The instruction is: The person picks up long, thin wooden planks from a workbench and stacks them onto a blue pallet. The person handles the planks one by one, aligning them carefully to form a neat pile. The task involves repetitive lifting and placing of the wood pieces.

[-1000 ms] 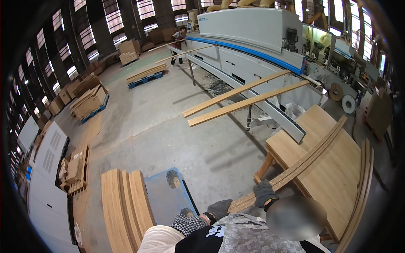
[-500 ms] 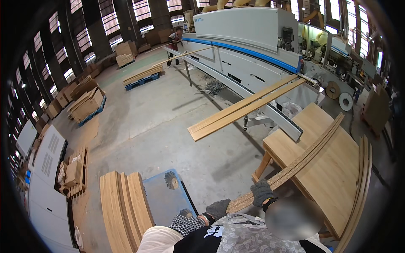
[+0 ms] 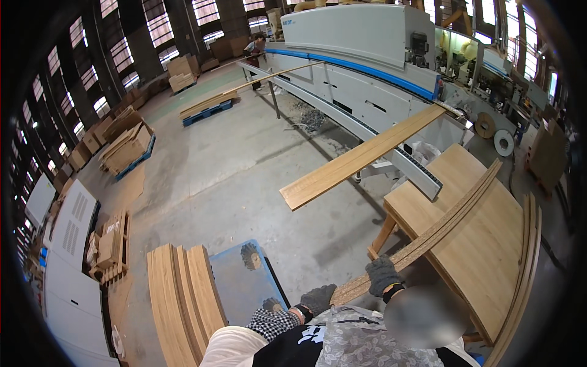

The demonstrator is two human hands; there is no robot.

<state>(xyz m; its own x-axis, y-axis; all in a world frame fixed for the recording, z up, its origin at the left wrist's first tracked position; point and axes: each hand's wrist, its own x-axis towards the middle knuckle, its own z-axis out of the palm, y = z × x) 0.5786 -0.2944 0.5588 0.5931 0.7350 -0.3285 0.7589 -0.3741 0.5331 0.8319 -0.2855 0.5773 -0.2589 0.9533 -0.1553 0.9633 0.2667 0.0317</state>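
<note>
A bundle of long, narrow particleboard strips rests across the wood-topped table, its near end sticking out toward my body. In a grey glove, my right hand is closed over the strips just short of the table edge. My left hand, also gloved in grey, grips their near end, its fingers partly hidden. Two wood-faced boards lie side by side across the rail of a long white machine, their near ends overhanging the floor.
Stacked wood-grain boards stand at my left beside a blue-edged platform. More strips lean along the table's right side. Farther off are loaded pallets, a grey cabinet and another person by the machine's far end.
The two boards on the rail, apart at their near ends before, now lie close together. My hands keep their hold on the strips, and the view has shifted slightly.
</note>
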